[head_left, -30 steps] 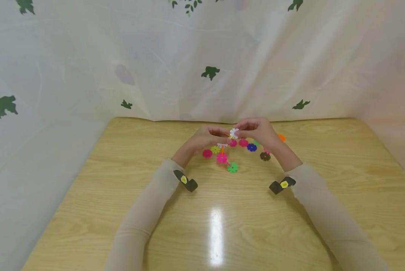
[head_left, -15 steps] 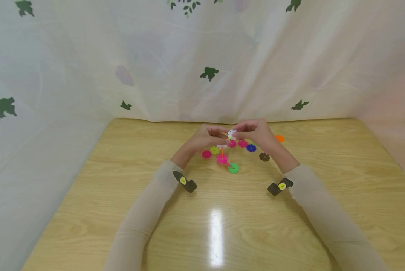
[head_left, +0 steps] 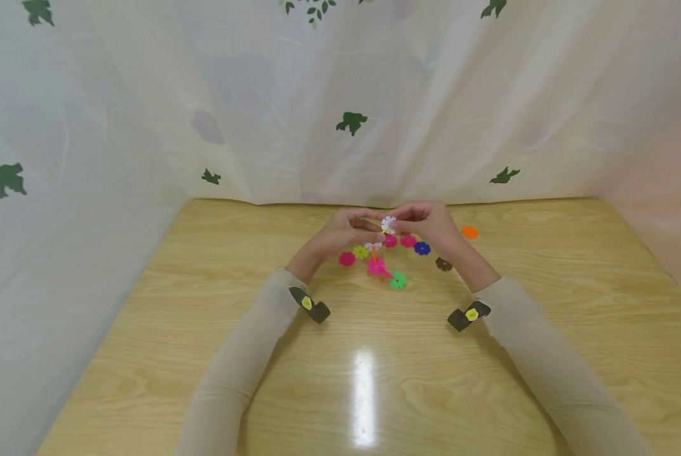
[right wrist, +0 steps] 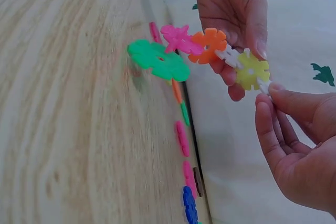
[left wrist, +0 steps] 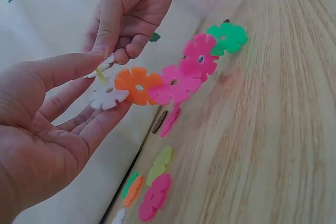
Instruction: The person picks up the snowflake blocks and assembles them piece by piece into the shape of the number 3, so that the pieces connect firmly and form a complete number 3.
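Left hand (head_left: 340, 235) holds a chain of plastic flower discs (left wrist: 173, 77) above the table (head_left: 374, 380), thumb & fingers pinching its white end. Right hand (head_left: 428, 223) pinches a white disc (head_left: 388, 223) at that same end, w/ a yellow-green disc (right wrist: 252, 70) between. Loose discs (head_left: 422, 248) lie on the table just below both hands.

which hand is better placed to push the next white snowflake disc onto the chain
Right, probably. The right hand already pinches the loose white plastic snowflake disc at the chain's top end, while the left hand is occupied holding the colourful snowflake-disc chain by its white end piece.
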A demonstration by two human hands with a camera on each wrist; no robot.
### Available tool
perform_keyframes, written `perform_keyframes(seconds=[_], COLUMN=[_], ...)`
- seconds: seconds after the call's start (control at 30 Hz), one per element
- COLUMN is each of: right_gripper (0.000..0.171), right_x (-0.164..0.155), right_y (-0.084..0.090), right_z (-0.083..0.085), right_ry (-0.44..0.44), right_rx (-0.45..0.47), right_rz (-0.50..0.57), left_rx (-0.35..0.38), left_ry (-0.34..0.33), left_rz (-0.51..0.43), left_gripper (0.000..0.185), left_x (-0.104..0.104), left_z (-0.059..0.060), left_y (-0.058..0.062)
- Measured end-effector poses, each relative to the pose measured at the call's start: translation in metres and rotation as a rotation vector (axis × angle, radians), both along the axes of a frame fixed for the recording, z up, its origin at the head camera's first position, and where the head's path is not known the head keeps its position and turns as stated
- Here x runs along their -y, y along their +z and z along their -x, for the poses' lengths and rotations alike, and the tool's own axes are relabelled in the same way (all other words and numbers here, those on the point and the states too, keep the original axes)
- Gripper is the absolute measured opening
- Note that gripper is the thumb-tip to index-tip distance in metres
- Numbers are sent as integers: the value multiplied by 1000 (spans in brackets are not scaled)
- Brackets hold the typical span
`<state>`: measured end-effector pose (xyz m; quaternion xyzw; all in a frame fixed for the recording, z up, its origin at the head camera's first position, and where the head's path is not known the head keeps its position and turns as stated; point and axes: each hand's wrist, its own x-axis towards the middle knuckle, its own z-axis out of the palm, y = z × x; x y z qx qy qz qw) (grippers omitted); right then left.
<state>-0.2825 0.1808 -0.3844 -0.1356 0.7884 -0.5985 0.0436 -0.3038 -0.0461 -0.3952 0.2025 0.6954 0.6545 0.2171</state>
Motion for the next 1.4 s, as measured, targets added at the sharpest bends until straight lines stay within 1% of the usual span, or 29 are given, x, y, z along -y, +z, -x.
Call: perform_keyframes(seconds=[0.17,0.3,0.37,0.43,0.53,0.77,0.87,0.93,1.1,1.2,1.4], right_gripper=[28,28,28,28,29,38,35,33,29,31,32], right_x=[0,-3,-6,-12,-22,-50,-61,-67,-80,-86,-96], right_y=[-1,5,8,12,17,23,22,20,15,10,-1], right_z=[1,2,3,5,7,9,9,8,4,1,-2], right_ry=[-16,6,17,27,57,188,241,263,322,362,406], right_rx=[-5,16,31,50,71,99,104,123,167,157,93], right_rz=[-3,-17,-32,-62,-138,-293,-348,-382,-480,-521,-526], left_rx=[28,23,6,-10,-26,-4,5,11,10,-3,-13], left_ry=[-2,8,13,19,25,34,32,30,34,37,43], left_rz=[13,29,40,50,68,78,67,62,92,115,125], left_gripper=[38,36,35,34,33,32,34,37,43,44,42], left_x=[0,0,0,0,0,0,0,0,0,1,0], left_z=[0,-1,0,0,1,1,2,2,1,0,0], left_y=[-1,-1,-2,-2,-3,-2,-2,-1,0,0,0])
